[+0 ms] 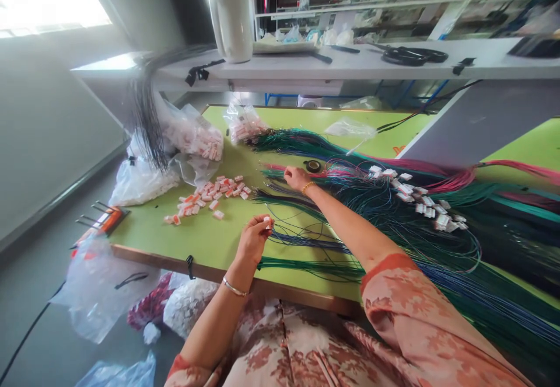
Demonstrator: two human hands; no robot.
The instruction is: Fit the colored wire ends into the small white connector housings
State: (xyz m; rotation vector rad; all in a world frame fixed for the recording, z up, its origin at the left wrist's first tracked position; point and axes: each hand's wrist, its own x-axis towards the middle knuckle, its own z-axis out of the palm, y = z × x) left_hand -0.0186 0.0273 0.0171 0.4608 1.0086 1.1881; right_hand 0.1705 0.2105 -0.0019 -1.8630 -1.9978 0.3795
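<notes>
"What's in the left hand (252,240)?"

"A small white plug (267,222), pinched between thumb and fingertips over the near half of the green bench (227,244). Some blue wires (306,239) run close beside it, though I can't tell from here whether any is joined to it."

"And the right hand (297,178)?"

"Farther out, by the ends of the pink wires (272,167). The fingers are bent and close together. Whether they pinch a wire I can't tell; the tips are too small to make out."

"There's something black and round just past it."

"A roll of tape (312,166), lying flat near the wrist with the yellow bracelet (307,188)."

"Where are the other plugs?"

"Most of the loose ones sit in a scattered heap (214,195), white and orange, left of both hands. Behind that, a clear bag (199,137) bulges with more pieces."

"And over on the right?"

"A cluster of white plugs (411,193) rests on a wide spread of wires. Nearer the person, a green bundle (306,266) lies close to the front edge."

"Anything on the white shelf (289,70)?"

"A tall white jug (234,22), and black scissors (411,55) off to the right."
</notes>
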